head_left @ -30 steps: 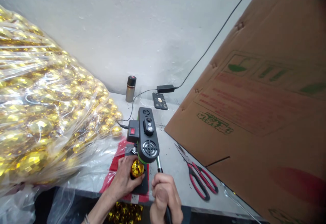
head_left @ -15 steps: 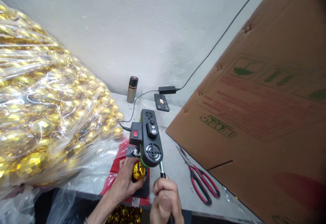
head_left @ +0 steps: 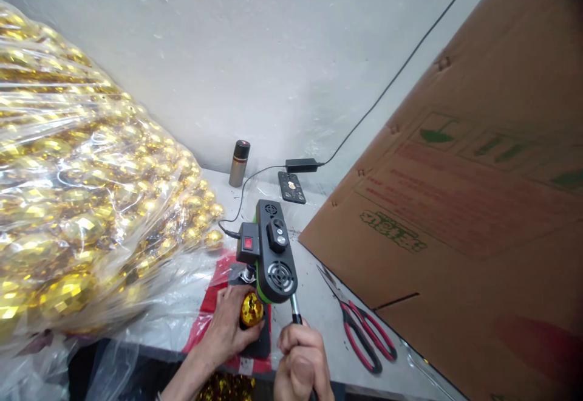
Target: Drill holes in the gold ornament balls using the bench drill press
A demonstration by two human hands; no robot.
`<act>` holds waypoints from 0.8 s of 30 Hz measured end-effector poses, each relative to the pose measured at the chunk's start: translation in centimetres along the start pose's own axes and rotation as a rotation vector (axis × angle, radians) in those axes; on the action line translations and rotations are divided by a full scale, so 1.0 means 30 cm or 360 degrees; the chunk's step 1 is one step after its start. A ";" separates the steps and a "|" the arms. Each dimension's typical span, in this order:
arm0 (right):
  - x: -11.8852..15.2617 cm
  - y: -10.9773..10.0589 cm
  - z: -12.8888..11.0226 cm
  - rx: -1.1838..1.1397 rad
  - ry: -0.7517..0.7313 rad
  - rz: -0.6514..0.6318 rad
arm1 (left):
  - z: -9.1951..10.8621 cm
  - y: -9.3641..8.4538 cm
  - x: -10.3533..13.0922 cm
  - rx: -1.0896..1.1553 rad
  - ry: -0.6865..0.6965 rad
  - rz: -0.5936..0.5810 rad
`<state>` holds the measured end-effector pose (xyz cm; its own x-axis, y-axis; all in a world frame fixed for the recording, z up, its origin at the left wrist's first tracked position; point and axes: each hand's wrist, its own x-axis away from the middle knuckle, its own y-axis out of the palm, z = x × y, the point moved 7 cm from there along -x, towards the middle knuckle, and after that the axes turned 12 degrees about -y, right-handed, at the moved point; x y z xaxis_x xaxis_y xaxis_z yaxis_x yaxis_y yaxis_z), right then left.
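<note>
Between the thumb and fingers of my left hand [head_left: 228, 322] is a shiny gold faceted ball [head_left: 252, 309], held over the dark base of a small bench machine. The machine's black and green head [head_left: 276, 255] stands just beyond the ball and has a red switch on its side box. My right hand [head_left: 303, 358] is closed around a lever handle [head_left: 296, 311] with a metal shaft that runs up to the machine head. The ball's underside is hidden by my hand and the machine.
A clear plastic bag [head_left: 104, 194] of gold balls fills the left. Red-handled scissors [head_left: 359, 328] lie beside a large cardboard box [head_left: 432, 225] on the right. Behind the machine are a bottle [head_left: 238, 164], a phone [head_left: 291, 188] and a black power adapter [head_left: 301, 165] with its cable.
The whole view has shifted slightly, so everything sits a little lower and further right. Both hands keep their grips, on the ball and on the lever handle.
</note>
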<state>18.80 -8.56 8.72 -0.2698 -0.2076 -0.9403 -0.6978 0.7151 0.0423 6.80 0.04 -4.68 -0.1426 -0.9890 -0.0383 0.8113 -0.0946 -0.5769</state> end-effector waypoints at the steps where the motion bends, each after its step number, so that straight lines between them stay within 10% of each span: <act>1: 0.002 -0.001 0.003 0.0004 -0.0011 0.0005 | 0.001 0.000 -0.001 0.0005 0.0001 -0.0004; 24: 0.052 0.007 0.044 -0.0098 -0.0132 0.0039 | 0.002 0.003 -0.006 -0.0043 0.0013 0.0000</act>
<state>19.10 -7.86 6.82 -0.2334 -0.1329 -0.9633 -0.7316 0.6765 0.0839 6.92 0.19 -4.67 -0.1474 -0.9881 -0.0451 0.7956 -0.0913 -0.5988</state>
